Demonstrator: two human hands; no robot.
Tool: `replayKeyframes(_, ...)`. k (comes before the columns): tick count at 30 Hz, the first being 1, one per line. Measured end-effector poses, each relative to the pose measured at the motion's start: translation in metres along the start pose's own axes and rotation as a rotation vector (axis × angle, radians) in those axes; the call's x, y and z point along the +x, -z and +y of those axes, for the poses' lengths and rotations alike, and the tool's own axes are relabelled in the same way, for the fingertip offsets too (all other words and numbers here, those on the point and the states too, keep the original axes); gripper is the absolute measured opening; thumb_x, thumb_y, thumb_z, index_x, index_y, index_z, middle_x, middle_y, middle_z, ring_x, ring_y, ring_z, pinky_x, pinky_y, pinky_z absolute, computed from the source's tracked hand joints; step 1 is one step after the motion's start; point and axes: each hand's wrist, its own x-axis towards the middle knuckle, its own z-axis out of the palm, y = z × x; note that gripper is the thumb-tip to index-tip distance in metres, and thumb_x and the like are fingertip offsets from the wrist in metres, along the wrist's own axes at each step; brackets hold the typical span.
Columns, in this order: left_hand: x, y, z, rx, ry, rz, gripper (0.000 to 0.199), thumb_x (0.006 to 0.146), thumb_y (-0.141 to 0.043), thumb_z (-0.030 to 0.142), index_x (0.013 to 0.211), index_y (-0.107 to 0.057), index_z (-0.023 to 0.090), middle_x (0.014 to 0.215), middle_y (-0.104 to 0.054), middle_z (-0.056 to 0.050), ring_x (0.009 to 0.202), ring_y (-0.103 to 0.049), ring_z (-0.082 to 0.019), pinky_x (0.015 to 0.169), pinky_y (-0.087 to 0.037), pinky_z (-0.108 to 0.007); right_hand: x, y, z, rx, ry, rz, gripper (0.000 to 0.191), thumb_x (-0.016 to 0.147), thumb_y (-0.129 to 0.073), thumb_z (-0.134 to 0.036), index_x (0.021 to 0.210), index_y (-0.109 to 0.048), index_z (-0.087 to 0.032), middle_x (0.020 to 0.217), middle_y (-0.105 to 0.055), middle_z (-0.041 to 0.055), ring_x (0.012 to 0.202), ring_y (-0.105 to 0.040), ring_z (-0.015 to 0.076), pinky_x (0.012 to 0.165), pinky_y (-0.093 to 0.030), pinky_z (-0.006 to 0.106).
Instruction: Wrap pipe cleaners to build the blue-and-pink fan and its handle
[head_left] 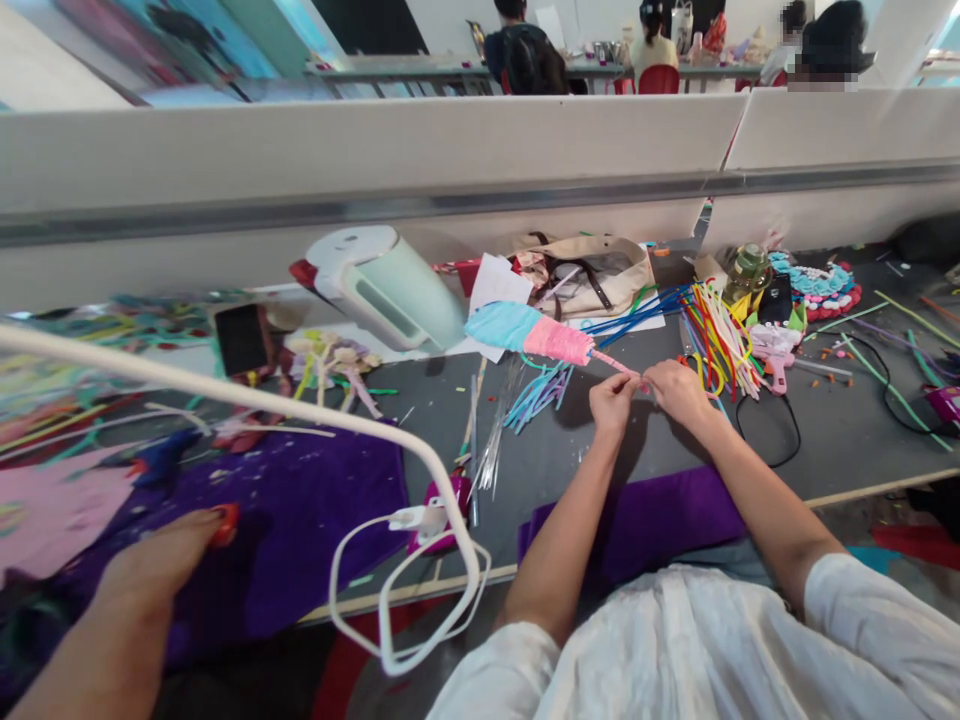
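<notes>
A long blue and pink fuzzy craft piece stretches to the left above the grey table, narrowing to a thin pink stem. My left hand is closed, its fingertips pinching the stem near its end. Close beside it, my right hand is also closed, fingertips pressed at the stem's tip. Fingers cover the tip itself. Just left of my hands lies a bunch of blue and lilac pipe cleaners. A bundle of red, yellow and white pipe cleaners is beyond my right hand.
A white lamp arm and cable cross in front at left. Behind stand a pale green and white appliance and a beige bag. A pink glue gun lies at right. Another person's hand rests over purple cloth.
</notes>
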Motion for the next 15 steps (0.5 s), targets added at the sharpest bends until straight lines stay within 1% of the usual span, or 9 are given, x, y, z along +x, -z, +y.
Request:
replayKeyframes(1, -0.002, 0.0, 0.003, -0.02, 0.003, -0.032, 0.014, 0.062, -0.074, 0.03, 0.066, -0.073, 0.017, 0.058, -0.06, 0.001, 0.055, -0.048, -0.011, 0.053, -0.036, -0.022, 0.003, 0.003, 0.006, 0.086, 0.021, 0.002, 0.022, 0.089, -0.048, -0.019, 0.081, -0.069, -0.017, 0.084, -0.07, 0.0108, 0.087, -0.06, 0.0196, 0.078, -0.042, 0.026)
replayKeyframes(3, -0.005, 0.001, 0.01, -0.072, 0.002, -0.083, 0.018, 0.062, -0.075, 0.032, 0.07, -0.074, 0.016, 0.06, -0.062, 0.0, 0.054, -0.047, -0.011, 0.053, -0.036, -0.023, 0.008, 0.005, 0.018, 0.364, 0.031, 0.01, 0.022, 0.087, -0.049, -0.019, 0.078, -0.069, -0.018, 0.081, -0.071, 0.0065, 0.082, -0.062, 0.0169, 0.077, -0.043, 0.025)
replayKeyframes(5, -0.006, 0.0, 0.016, -0.154, 0.045, -0.1, 0.022, 0.06, -0.078, 0.033, 0.072, -0.075, 0.015, 0.064, -0.064, -0.001, 0.055, -0.048, -0.01, 0.054, -0.037, -0.023, 0.01, 0.0, 0.025, 0.672, -0.018, 0.017, 0.022, 0.086, -0.052, -0.025, 0.074, -0.069, -0.018, 0.075, -0.07, 0.0032, 0.073, -0.062, 0.0148, 0.07, -0.044, 0.024)
replayKeyframes(6, -0.006, 0.0, 0.018, -0.198, 0.075, -0.098, 0.024, 0.058, -0.08, 0.033, 0.073, -0.074, 0.015, 0.065, -0.065, -0.001, 0.055, -0.048, -0.009, 0.054, -0.038, -0.023, 0.01, -0.004, 0.027, 0.808, -0.065, 0.023, 0.023, 0.084, -0.054, -0.03, 0.073, -0.069, -0.018, 0.07, -0.069, 0.002, 0.066, -0.06, 0.0136, 0.064, -0.043, 0.024)
replayKeyframes(8, -0.007, -0.002, 0.019, -0.281, 0.139, -0.08, 0.027, 0.055, -0.082, 0.032, 0.073, -0.073, 0.015, 0.066, -0.065, -0.001, 0.053, -0.048, -0.008, 0.053, -0.037, -0.022, 0.009, -0.015, 0.025, 1.033, -0.181, 0.041, 0.025, 0.08, -0.059, -0.039, 0.072, -0.069, -0.017, 0.061, -0.064, -0.0001, 0.052, -0.05, 0.0103, 0.051, -0.037, 0.022)
replayKeyframes(10, -0.006, -0.005, 0.018, -0.35, 0.194, -0.064, 0.031, 0.053, -0.084, 0.033, 0.074, -0.072, 0.014, 0.065, -0.064, 0.0, 0.052, -0.048, -0.007, 0.054, -0.038, -0.021, 0.007, -0.027, 0.02, 1.227, -0.306, 0.061, 0.028, 0.074, -0.065, -0.044, 0.076, -0.068, -0.016, 0.057, -0.061, -0.0017, 0.044, -0.039, 0.0068, 0.042, -0.027, 0.02)
replayKeyframes(12, -0.005, -0.008, 0.016, -0.4, 0.221, -0.047, 0.035, 0.051, -0.085, 0.035, 0.075, -0.071, 0.014, 0.064, -0.064, 0.0, 0.053, -0.051, -0.007, 0.055, -0.04, -0.022, 0.006, -0.036, 0.013, 1.411, -0.417, 0.079, 0.031, 0.068, -0.072, -0.044, 0.078, -0.067, -0.016, 0.057, -0.06, -0.0018, 0.042, -0.033, 0.0048, 0.039, -0.02, 0.019)
replayKeyframes(15, -0.003, -0.013, 0.014, -0.446, 0.22, -0.007, 0.038, 0.048, -0.086, 0.037, 0.073, -0.07, 0.013, 0.063, -0.063, 0.0, 0.052, -0.051, -0.007, 0.054, -0.041, -0.022, 0.004, -0.048, 0.001, 1.623, -0.52, 0.117, 0.032, 0.062, -0.077, -0.041, 0.075, -0.062, -0.016, 0.057, -0.06, -0.0017, 0.041, -0.027, 0.003, 0.038, -0.015, 0.017)
